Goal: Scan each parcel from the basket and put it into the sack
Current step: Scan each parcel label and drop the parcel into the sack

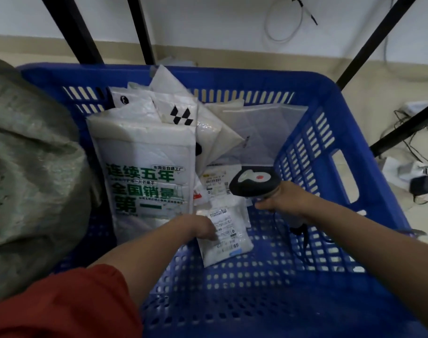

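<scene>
Mid-scan, I judged: my right grip point(285, 200) clasped the scanner point(254, 182) near the small parcel point(229, 240) on the basket point(232, 291) floor, my left grip point(200, 228) lay on it, pinching or not I couldn't tell, and the label point(224, 222) needed facing the scanner.

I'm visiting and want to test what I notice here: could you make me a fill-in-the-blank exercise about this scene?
The right hand grips a black ____.
The left hand touches a small white parcel inside the ____ basket.
The grey-green sack sits to the basket's ____.
The large parcel bears ____ lettering.
Missing: scanner; blue; left; green.
</scene>
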